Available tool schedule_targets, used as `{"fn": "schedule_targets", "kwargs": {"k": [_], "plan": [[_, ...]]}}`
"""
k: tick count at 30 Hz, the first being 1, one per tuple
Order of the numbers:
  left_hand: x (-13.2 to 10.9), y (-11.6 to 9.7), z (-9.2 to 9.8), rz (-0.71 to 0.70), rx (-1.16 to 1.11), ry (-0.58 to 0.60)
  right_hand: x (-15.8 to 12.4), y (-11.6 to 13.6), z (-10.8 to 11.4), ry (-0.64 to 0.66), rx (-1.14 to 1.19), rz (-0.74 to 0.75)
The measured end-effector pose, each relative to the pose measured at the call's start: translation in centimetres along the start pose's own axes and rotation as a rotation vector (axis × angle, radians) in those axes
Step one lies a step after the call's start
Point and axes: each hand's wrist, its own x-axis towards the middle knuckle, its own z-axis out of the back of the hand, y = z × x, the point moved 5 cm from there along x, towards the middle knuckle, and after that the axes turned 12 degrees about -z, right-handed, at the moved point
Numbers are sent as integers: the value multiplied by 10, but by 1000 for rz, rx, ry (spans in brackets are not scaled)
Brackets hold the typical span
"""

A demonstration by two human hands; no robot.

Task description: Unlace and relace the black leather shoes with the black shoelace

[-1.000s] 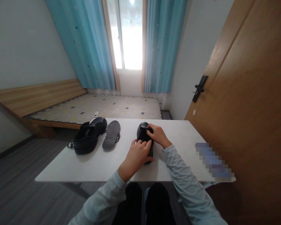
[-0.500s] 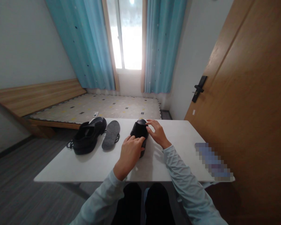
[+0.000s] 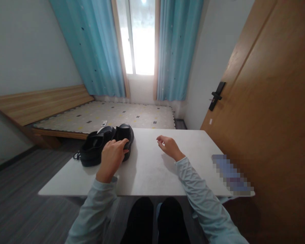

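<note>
1. Head view, with twelve toward the window: the left hand (image 3: 112, 158) curls its fingers over the near part of the held black shoe (image 3: 123, 133), thumb at the right side of its opening.
2. Empty and loosely bent, the right hand (image 3: 169, 145) hangs over the table at two o'clock from its middle, thumb and fingertips slightly parted.
3. From the left hand's palm, the held shoe extends toward one o'clock. Its long axis runs nearly twelve to six, toe away from the person; whether its sole rests on the table cannot be told.
4. Just beside it, at nine o'clock, lies the second black shoe (image 3: 94, 149), toe toward one, black laces (image 3: 76, 156) at its left. The two overlap in sight, but contact is unclear. The left hand is nearer to both; the right is well apart.
5. Beneath them is a white table (image 3: 149, 173), with a blurred flat item (image 3: 232, 176) near its edge at four o'clock.
6. Beyond, a patterned mattress (image 3: 124, 112) stretches from ten to twelve, its wooden headboard (image 3: 40, 105) at ten; the bright window (image 3: 142, 44) between blue curtains (image 3: 179, 51) sits at twelve, and a wooden door (image 3: 277, 118) at two to three.
</note>
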Motion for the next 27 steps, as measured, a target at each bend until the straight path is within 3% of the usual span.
{"fn": "schedule_targets", "kwargs": {"k": [8,11,14,16,19,23,27], "plan": [[-12,19,-18,8,20,100,0,1,-7,103,-120,-2],[-14,18,-16,33,65,132,0,0,-10,126,-164,-10],[-11,10,-6,64,127,68,-1,-1,-12,144,-195,-17],[-6,-5,-1,33,94,-1,-1,0,-13,158,-211,-15],[3,-42,-7,-171,-139,-18,-2,1,-14,170,-222,-3],[6,-92,-29,-354,-351,33,-4,0,-16,200,-229,-6],[3,-117,-53,-414,-414,52,-6,-3,-18,247,-253,-20]]}}
